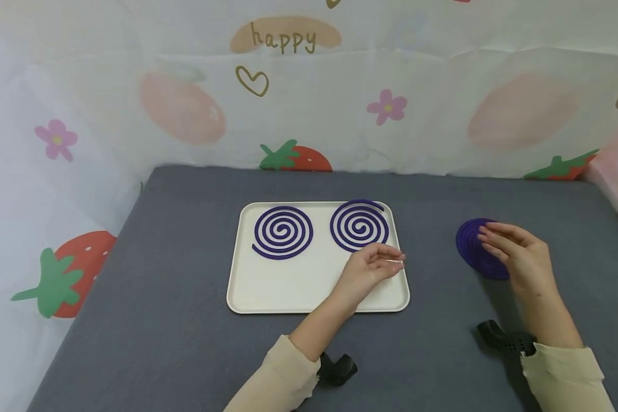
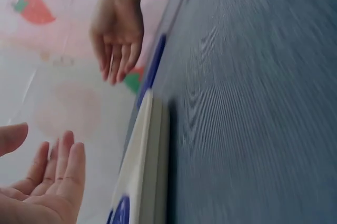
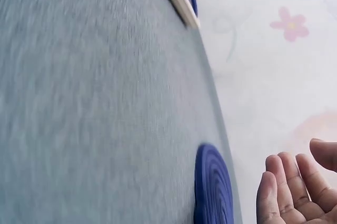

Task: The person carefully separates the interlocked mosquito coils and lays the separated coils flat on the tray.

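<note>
Two purple-blue mosquito coils, a left one (image 1: 283,231) and a right one (image 1: 360,228), lie spaced apart along the far side of a white tray (image 1: 283,286). The right one overlaps the tray's back rim. Over the tray's right half hovers my left hand (image 1: 368,268), its fingers loosely bent and holding nothing. My right hand (image 1: 527,257) is above a tightly wound purple-blue coil disc (image 1: 470,247) on the grey cloth, partly covering it in the head view. In the right wrist view, that hand (image 3: 297,195) is apart from the disc (image 3: 215,187), its palm bare.
Grey cloth (image 1: 175,274) covers the table under the tray. Behind it hangs a pale curtain (image 1: 309,114) printed with strawberries, flowers and hearts. Black camera mounts (image 1: 337,369) sit at both wrists.
</note>
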The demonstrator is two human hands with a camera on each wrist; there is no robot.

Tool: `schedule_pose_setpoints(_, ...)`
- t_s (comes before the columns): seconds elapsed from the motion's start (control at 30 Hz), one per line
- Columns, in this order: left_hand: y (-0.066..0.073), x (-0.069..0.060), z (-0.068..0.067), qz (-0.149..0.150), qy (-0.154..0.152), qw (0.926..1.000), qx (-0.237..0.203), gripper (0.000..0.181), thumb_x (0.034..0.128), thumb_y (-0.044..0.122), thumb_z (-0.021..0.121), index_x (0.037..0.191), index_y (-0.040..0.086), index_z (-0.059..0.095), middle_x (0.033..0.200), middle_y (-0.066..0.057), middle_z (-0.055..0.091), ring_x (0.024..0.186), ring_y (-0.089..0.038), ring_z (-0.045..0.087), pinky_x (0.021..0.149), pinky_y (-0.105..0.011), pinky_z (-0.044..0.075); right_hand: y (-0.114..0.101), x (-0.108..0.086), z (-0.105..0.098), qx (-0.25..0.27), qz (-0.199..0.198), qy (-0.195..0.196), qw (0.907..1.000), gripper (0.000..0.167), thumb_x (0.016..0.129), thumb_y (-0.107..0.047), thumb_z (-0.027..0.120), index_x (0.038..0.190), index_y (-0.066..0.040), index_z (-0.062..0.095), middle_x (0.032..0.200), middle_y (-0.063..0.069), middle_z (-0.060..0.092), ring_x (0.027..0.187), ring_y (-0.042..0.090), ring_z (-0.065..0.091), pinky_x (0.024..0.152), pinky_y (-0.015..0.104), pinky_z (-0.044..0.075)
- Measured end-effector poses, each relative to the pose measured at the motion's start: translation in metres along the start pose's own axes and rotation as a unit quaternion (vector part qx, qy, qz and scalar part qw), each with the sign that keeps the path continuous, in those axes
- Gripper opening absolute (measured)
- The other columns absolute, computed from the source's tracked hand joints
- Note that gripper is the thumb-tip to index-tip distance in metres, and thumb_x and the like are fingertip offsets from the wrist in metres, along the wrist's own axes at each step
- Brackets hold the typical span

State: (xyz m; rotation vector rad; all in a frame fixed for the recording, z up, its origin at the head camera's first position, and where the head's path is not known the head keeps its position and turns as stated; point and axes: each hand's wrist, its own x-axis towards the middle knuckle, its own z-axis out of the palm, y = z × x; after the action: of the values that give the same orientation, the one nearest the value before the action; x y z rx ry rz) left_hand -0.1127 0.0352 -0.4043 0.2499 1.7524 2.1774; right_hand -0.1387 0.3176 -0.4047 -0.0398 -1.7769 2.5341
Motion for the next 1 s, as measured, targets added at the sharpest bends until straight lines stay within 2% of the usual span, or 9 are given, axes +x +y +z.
schedule_pose_setpoints(0.1, -0.002, 0.006, 0.017, -0.023, -0.012, 0.9996, -0.007, 0.029, 0.0887, 0.000, 0.060, 0.116, -0.009, 0.056, 0.118, -0.023, 0.060, 0.105, -0.024, 0.062, 0.087, -0.023, 0.048, -0.002, -0.002, -0.008, -0.019, 0.000, 0.014, 0.9997, 0.018, 0.088, 0.006, 0.060, 0.103, 0.001, 0.068, 0.095, 0.005, 0.069, 0.084, 0.013, 0.068, 0.076, 0.022, 0.053)
schedule_pose_setpoints(0.2, -0.008, 0.013, 0.034, -0.038, -0.009, 0.9992, 0.005, 0.030, 0.0885, 0.000, 0.059, 0.118, -0.006, 0.057, 0.119, -0.019, 0.060, 0.103, -0.021, 0.063, 0.086, -0.021, 0.048, -0.005, -0.004, -0.017, -0.033, -0.002, 0.024, 0.9992, 0.018, 0.087, 0.007, 0.060, 0.101, -0.001, 0.069, 0.094, 0.004, 0.070, 0.083, 0.013, 0.068, 0.074, 0.021, 0.053)
schedule_pose_setpoints(0.37, -0.022, 0.028, 0.063, -0.051, 0.028, 0.9978, 0.034, 0.028, 0.0849, -0.003, 0.062, 0.113, -0.003, 0.061, 0.113, -0.013, 0.064, 0.095, -0.014, 0.065, 0.078, -0.017, 0.048, -0.008, -0.005, -0.028, -0.031, -0.008, 0.014, 0.9994, 0.019, 0.088, 0.009, 0.058, 0.099, 0.000, 0.070, 0.091, 0.005, 0.071, 0.080, 0.013, 0.069, 0.072, 0.021, 0.054)
schedule_pose_setpoints(0.5, -0.029, 0.038, 0.081, -0.058, 0.065, 0.9953, 0.043, 0.029, 0.0832, -0.002, 0.065, 0.112, -0.002, 0.062, 0.110, -0.010, 0.064, 0.098, -0.014, 0.063, 0.078, -0.017, 0.048, -0.008, -0.006, -0.036, -0.029, -0.010, 0.013, 0.9994, 0.020, 0.088, 0.010, 0.057, 0.100, 0.000, 0.070, 0.090, 0.006, 0.071, 0.080, 0.014, 0.069, 0.072, 0.021, 0.054)
schedule_pose_setpoints(0.67, -0.034, 0.048, 0.094, -0.082, 0.115, 0.9877, 0.067, 0.033, 0.0818, 0.001, 0.068, 0.114, 0.003, 0.062, 0.112, -0.005, 0.064, 0.105, -0.016, 0.061, 0.080, -0.018, 0.048, -0.007, -0.011, -0.050, -0.004, -0.015, 0.027, 0.9995, 0.022, 0.088, 0.012, 0.054, 0.098, 0.001, 0.070, 0.089, 0.008, 0.071, 0.079, 0.016, 0.069, 0.071, 0.023, 0.054)
schedule_pose_setpoints(0.77, -0.035, 0.053, 0.097, -0.088, 0.131, 0.9839, 0.083, 0.034, 0.0816, 0.003, 0.068, 0.115, 0.005, 0.062, 0.112, -0.005, 0.065, 0.105, -0.016, 0.061, 0.080, -0.018, 0.048, -0.009, -0.012, -0.057, 0.011, -0.012, 0.032, 0.9994, 0.022, 0.089, 0.013, 0.053, 0.097, 0.002, 0.070, 0.088, 0.009, 0.071, 0.079, 0.017, 0.070, 0.071, 0.024, 0.055)
schedule_pose_setpoints(0.87, -0.037, 0.056, 0.098, -0.085, 0.128, 0.9836, 0.094, 0.036, 0.0827, 0.004, 0.068, 0.118, 0.005, 0.061, 0.114, -0.007, 0.065, 0.106, -0.015, 0.061, 0.080, -0.019, 0.049, -0.011, -0.013, -0.063, 0.021, -0.006, 0.036, 0.9991, 0.023, 0.089, 0.013, 0.052, 0.096, 0.002, 0.071, 0.088, 0.010, 0.071, 0.078, 0.017, 0.070, 0.070, 0.024, 0.055)
schedule_pose_setpoints(1.0, -0.039, 0.060, 0.101, -0.082, 0.105, 0.9859, 0.101, 0.038, 0.0843, 0.006, 0.066, 0.121, 0.004, 0.059, 0.118, -0.008, 0.063, 0.108, -0.015, 0.060, 0.082, -0.018, 0.048, -0.012, -0.014, -0.072, 0.018, 0.006, 0.040, 0.9990, 0.025, 0.090, 0.013, 0.051, 0.095, -0.001, 0.072, 0.088, 0.008, 0.071, 0.078, 0.015, 0.069, 0.069, 0.023, 0.055)
